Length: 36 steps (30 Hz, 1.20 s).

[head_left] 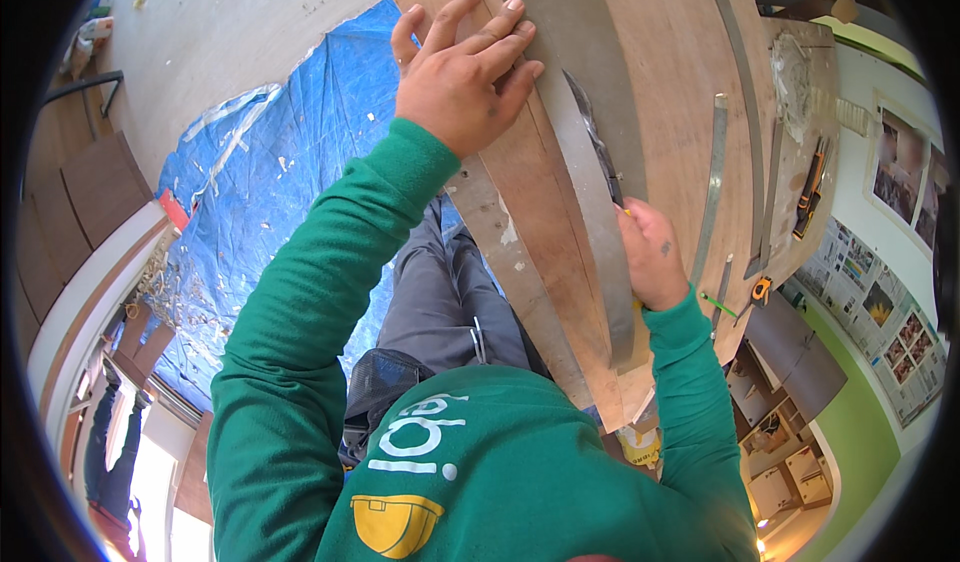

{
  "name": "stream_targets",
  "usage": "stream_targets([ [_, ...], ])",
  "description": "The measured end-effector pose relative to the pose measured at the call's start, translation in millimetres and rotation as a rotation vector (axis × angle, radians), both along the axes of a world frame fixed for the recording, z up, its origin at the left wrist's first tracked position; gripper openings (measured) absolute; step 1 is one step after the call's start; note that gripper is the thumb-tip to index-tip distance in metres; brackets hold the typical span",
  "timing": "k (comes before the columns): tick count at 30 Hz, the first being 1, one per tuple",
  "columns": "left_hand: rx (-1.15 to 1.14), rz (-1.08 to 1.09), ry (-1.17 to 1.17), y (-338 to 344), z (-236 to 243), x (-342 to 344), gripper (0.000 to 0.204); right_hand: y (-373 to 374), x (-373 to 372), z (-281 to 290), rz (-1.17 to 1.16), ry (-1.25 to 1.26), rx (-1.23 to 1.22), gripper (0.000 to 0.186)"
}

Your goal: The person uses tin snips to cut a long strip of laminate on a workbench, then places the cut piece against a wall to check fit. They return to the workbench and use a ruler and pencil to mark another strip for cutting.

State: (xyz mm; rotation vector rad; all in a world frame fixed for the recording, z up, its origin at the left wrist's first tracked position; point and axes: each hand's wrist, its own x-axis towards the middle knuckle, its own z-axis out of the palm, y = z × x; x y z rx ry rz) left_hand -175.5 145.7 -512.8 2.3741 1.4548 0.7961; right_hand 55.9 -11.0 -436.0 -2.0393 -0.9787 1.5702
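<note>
My left hand [465, 77] lies with fingers spread on the wooden board, its fingertips resting on the upper left edge of a thin grey-brown sheet [572, 22]. My right hand [655, 255] is closed around the handle end of a long, dark, narrow-bladed cutting tool [598, 142]; a bit of yellow shows by the fingers. The blade points away from me across the sheet. Along its left side runs a curved, lighter grey strip [582, 192], partly separated from the sheet. My fingers hide most of the tool's handle.
The wooden tabletop [675, 52] bears narrow grey strips [712, 187], an orange-and-black utility knife [811, 187], a tape measure [762, 290] and a green stick [718, 304]. A crumpled blue tarp [320, 122] covers floor at left. Shelving [780, 432] stands at lower right.
</note>
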Motion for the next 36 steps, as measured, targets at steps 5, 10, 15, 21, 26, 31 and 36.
stream_targets([
  [5, 0.009, 0.008, -0.012, 0.0, -3.2, -0.2, 0.035, 9.5, 4.2, 3.8, 0.100, -0.019, -0.065, 0.032],
  [10, 0.005, 0.009, -0.021, 0.3, -2.0, -0.2, 0.035, 12.7, -4.2, 6.3, 0.048, -0.028, 0.014, 0.034],
  [15, 0.000, 0.007, -0.016, 0.5, -1.4, 0.0, 0.035, 11.8, -7.2, 4.9, 0.077, -0.071, 0.063, 0.033],
  [21, -0.004, 0.008, -0.003, 0.5, -0.9, -0.7, 0.034, 21.2, -6.1, 6.8, 0.042, 0.006, 0.018, 0.035],
  [26, -0.009, 0.004, -0.012, 0.4, 1.3, -0.7, 0.034, 22.1, -7.9, 6.2, 0.059, -0.031, 0.052, 0.036],
  [31, -0.021, 0.005, -0.010, 0.4, 0.2, -1.3, 0.037, 19.4, -7.9, 2.0, 0.056, -0.054, 0.076, 0.036],
  [36, -0.066, 0.043, -0.065, 1.5, -3.0, 0.9, 0.042, 16.2, -1.6, -3.0, 0.062, -0.047, 0.044, 0.038],
])
